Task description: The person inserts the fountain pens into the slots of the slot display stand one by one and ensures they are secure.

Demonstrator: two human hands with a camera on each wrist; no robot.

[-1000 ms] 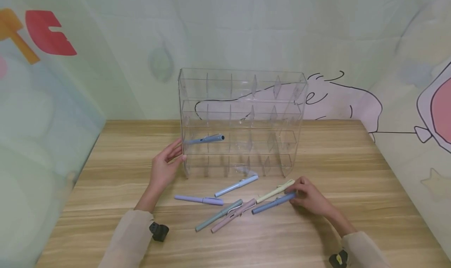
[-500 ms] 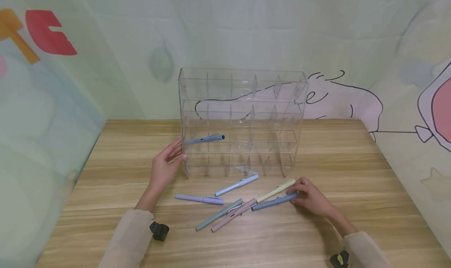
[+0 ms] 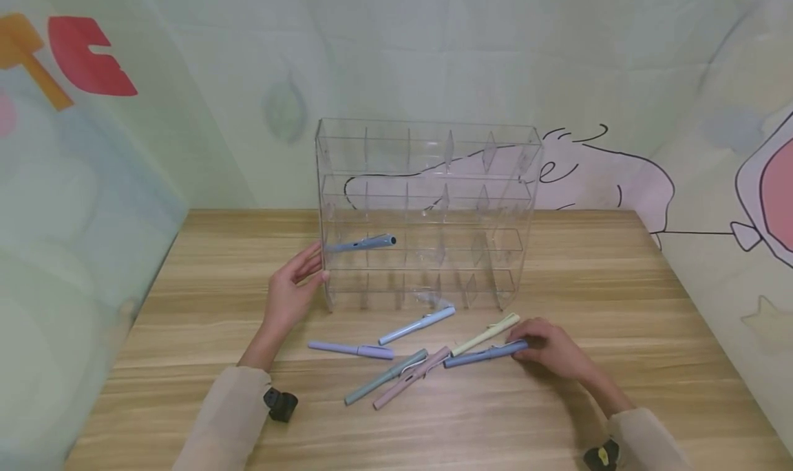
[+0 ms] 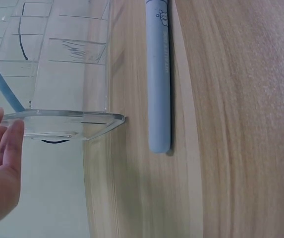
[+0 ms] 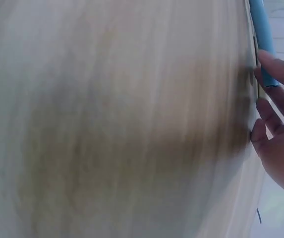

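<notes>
A clear acrylic display rack (image 3: 427,199) with tiers of small compartments stands upright on the table. My left hand (image 3: 290,292) grips its left side panel, thumb in front and fingers behind. A blue pen (image 3: 362,244) lies slanted inside the rack at that side, on the second tier from the bottom. My right hand (image 3: 548,347) pinches the capped end of a darker blue pen (image 3: 486,354) between thumb and fingers, low over the table. Right beside that pen lies a pale yellow-green pen (image 3: 485,335). In the right wrist view the pen's end (image 5: 269,79) shows between thumb and fingers.
Before the rack lie a light blue pen (image 3: 416,325), a lavender pen (image 3: 350,350), a green pen (image 3: 385,377) and a dusty pink pen (image 3: 411,379). The pink one is close against the green pen and the held pen's tip. A printed cloth backdrop (image 3: 248,147) rises behind the table.
My right hand has shifted slightly right and down, and the blue pen in it has turned to lie more level. My left hand and the rack stay in place.
</notes>
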